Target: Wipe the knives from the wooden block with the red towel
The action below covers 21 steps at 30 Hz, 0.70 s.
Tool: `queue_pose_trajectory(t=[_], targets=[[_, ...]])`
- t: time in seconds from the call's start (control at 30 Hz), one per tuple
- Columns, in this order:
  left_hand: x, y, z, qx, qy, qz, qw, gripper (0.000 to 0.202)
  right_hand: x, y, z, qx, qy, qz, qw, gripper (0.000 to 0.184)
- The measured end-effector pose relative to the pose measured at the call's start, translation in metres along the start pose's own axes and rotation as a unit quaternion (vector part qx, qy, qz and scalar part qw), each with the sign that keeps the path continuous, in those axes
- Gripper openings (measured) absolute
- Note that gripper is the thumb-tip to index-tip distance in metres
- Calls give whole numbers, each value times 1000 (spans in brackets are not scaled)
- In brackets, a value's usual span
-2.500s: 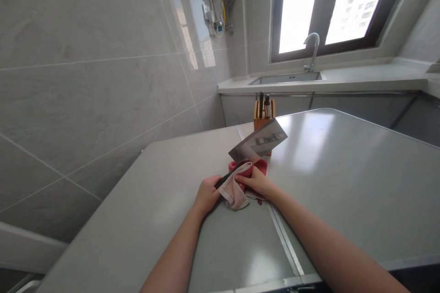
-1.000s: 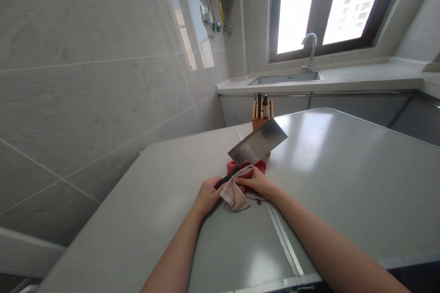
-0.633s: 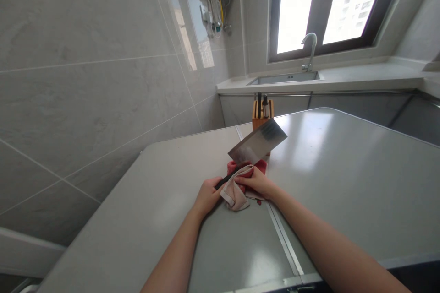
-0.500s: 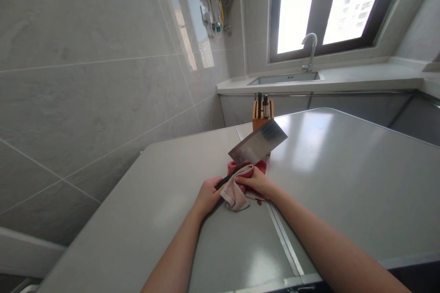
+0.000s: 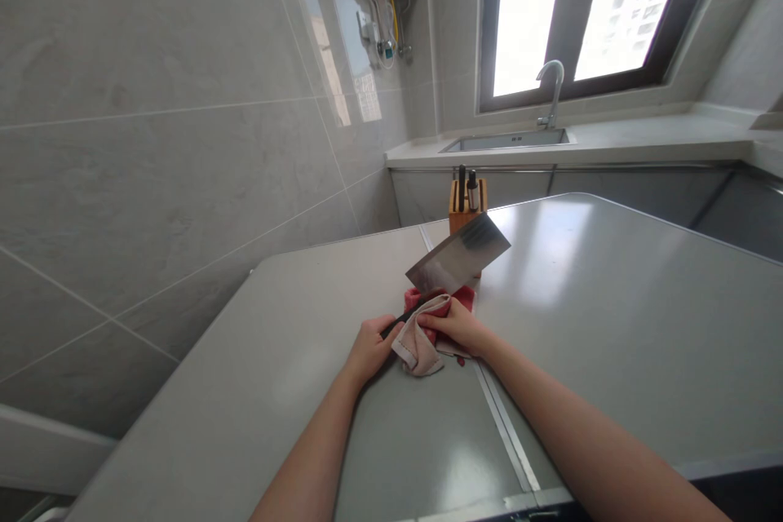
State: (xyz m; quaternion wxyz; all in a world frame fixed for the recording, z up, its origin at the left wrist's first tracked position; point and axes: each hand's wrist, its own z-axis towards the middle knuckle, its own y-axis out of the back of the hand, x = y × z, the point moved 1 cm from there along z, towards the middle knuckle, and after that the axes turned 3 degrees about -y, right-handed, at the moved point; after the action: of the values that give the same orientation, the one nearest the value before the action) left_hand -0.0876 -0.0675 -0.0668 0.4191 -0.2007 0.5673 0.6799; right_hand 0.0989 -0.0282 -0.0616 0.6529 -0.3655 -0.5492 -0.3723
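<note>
My left hand (image 5: pixel 370 349) is closed around the black handle (image 5: pixel 397 323) of a steel Chinese cleaver. The wide blade (image 5: pixel 458 258) points up and away from me, tilted over the table. My right hand (image 5: pixel 457 325) grips a folded cloth (image 5: pixel 417 348), pale pink outside with a red side (image 5: pixel 414 299) showing. The cloth wraps the blade's lower edge close to the handle. That part of the blade is hidden by the cloth and my right hand.
A wooden knife block (image 5: pixel 465 208) holding dark-handled knives stands beyond the blade, at the end of the grey table (image 5: pixel 587 326). Behind it are a steel sink (image 5: pixel 505 143) with a curved faucet (image 5: pixel 554 90) under a window. Tiled wall is on the left.
The cleaver has tilted slightly, so its blade now shows bright steel instead of a sharp reflection. The cloth and right hand sit in nearly the same place on the blade.
</note>
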Motion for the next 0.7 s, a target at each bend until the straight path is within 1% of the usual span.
queue_pose_trajectory(t=[0.2,0.4,0.7], targets=[[0,0,0,1,7,-26,1000,42,-1,0,1,7,-5,-2,1000,35],[2,1,0,-6,28,-58,998,47,-1,-1,0,-6,-5,5,1000,38],[7,-1,3,-10,34,-51,998,40,-7,0,1,4,-32,45,998,39]])
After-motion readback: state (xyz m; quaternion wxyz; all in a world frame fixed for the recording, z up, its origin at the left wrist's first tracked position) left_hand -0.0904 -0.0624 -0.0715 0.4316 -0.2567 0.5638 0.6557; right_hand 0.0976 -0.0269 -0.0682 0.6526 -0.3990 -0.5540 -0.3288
